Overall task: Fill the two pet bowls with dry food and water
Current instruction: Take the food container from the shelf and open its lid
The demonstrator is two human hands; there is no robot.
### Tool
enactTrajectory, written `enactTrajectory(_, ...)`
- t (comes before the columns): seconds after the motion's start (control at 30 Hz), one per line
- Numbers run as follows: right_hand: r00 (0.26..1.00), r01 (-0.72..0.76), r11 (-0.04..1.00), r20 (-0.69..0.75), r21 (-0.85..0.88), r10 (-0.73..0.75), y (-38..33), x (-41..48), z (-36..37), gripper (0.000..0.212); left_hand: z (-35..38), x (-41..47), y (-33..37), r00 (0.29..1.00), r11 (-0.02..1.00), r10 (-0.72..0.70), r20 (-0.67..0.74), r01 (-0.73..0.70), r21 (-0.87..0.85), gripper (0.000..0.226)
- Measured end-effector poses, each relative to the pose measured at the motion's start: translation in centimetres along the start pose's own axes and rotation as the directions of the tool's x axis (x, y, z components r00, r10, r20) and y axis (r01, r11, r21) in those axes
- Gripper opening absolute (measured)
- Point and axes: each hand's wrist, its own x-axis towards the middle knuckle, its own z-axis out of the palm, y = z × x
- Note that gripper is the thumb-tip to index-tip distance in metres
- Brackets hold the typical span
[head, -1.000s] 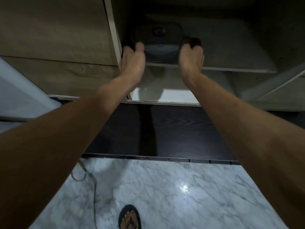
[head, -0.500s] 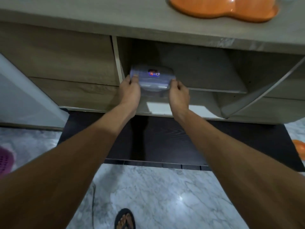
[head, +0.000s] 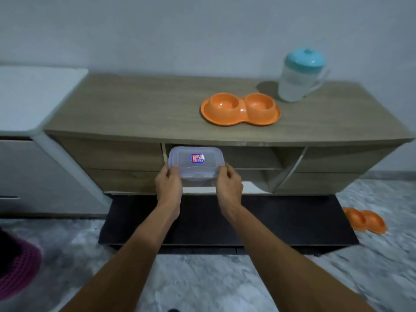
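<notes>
The left grip [head: 168, 185] and right grip [head: 229, 184] each pinch an end of the clear lidded box [head: 196, 164], held before the open shelf [head: 247, 157]; the orange double bowl [head: 240, 109] sits empty on the surface [head: 135, 104]; the jug [head: 300, 78] stands just behind it.

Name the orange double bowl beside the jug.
The double bowl on the cabinet top, by the jug; the other bowl lies on the floor.
</notes>
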Motion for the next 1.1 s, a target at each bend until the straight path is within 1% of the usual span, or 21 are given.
enactTrajectory(0.13, 0.998, 0.034, 0.999, 0.059, 0.039, -0.036, -5.0, -2.1, -1.6, 0.027, -0.3, -2.3, 5.4, 0.998, 0.998, 0.059, -0.005, -0.059, 0.016, 0.025)
enactTrajectory(0.3, 0.993, 0.1, 0.994, 0.051, 0.038, -0.102, -11.5, -2.7, -2.1, 0.032, 0.4, -2.8, 11.8, 0.992, 0.992, 0.128, -0.002, -0.128, 0.001, 0.025)
enactTrajectory(0.47, 0.986, 0.153, 0.988, 0.06, 0.018, -0.154, -15.2, -1.3, -0.5, 0.032, 0.4, -1.2, 15.2, 0.988, 0.988, 0.156, -0.008, -0.156, -0.003, 0.025)
enactTrajectory(0.63, 0.982, 0.162, 0.987, 0.096, 0.005, -0.162, -17.0, 1.5, 2.5, 0.03, 0.4, 2.4, 16.8, 0.983, 0.983, 0.182, -0.025, -0.182, -0.01, 0.021)
enactTrajectory(0.77, 0.987, 0.141, 0.99, 0.078, 0.001, -0.14, -17.3, 4.4, 5.7, 0.026, 0.5, 7.3, 17.1, 0.987, 0.987, 0.157, -0.028, -0.157, 0.02, 0.02)
enactTrajectory(0.87, 0.993, 0.091, 0.996, 0.08, -0.007, -0.09, -17.2, 6.7, 8.4, 0.025, 1.0, 11.4, 17.5, 0.995, 0.994, 0.103, 0.01, -0.103, 0.033, 0.017)
enactTrajectory(0.97, 0.998, 0.05, 0.998, 0.04, -0.034, -0.049, -17.2, 9.1, 10.5, 0.027, 1.2, 15.0, 17.4, 0.999, 0.996, 0.048, 0.025, -0.049, 0.07, 0.018)
enactTrajectory(1.1, 1.0, -0.016, 0.999, 0.024, -0.045, 0.017, -16.9, 11.6, 12.9, 0.021, 1.1, 18.7, 16.8, 0.998, 0.996, -0.018, 0.067, 0.013, 0.083, 0.018)
